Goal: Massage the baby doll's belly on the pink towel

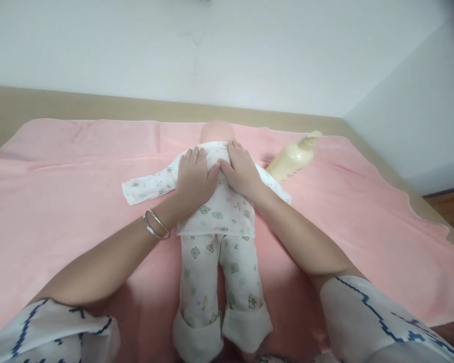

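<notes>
A baby doll (217, 132) lies on a pink cloth, its bare head toward the wall. It wears a white printed top (215, 212) and matching trousers (200, 272) with wide turned-up cuffs. My left hand (194, 176) rests flat on the left side of the doll's upper body, fingers stretched toward its head. On the right side, my right hand (242, 171) lies flat in the same way. The two thumbs come close together over the middle of the top. The doll's sleeves spread out to both sides, and its face is not visible.
The pink cloth (79, 201) covers most of a tan surface (98, 103) that meets a white wall (136, 50). A pale yellow bottle (293, 156) lies tilted beside the doll's right-hand sleeve. Brown wooden floor (450, 206) shows at the far right.
</notes>
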A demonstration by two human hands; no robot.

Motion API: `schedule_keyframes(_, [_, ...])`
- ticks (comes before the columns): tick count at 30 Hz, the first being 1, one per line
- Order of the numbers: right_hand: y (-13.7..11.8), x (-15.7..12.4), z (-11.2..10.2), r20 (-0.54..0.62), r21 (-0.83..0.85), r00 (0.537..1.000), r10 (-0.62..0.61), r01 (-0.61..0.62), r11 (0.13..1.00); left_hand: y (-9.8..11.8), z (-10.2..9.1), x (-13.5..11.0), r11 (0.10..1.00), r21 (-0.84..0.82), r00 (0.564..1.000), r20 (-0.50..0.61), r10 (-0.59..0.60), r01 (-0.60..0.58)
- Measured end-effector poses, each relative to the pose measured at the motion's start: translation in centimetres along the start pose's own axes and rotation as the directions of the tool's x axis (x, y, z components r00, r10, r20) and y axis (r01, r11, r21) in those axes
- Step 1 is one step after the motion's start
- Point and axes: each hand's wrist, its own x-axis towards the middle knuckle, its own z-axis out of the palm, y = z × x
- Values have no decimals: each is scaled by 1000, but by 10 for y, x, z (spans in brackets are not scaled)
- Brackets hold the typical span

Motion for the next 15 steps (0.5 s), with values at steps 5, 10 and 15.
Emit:
schedule_keyframes(5, [10,5,3,-84,-15,996,-19,18,1000,22,-5,-21,995,64,997,12,72,-72])
schedule_keyframes(10, [3,-2,2,-88,-25,996,-23,21,999,25,-11,-19,999,45,993,120,21,-27])
schedule_keyframes(15, [-16,-25,3,-94,-115,993,-79,68,991,1,-10,10,1000,-14,998,67,21,-20])
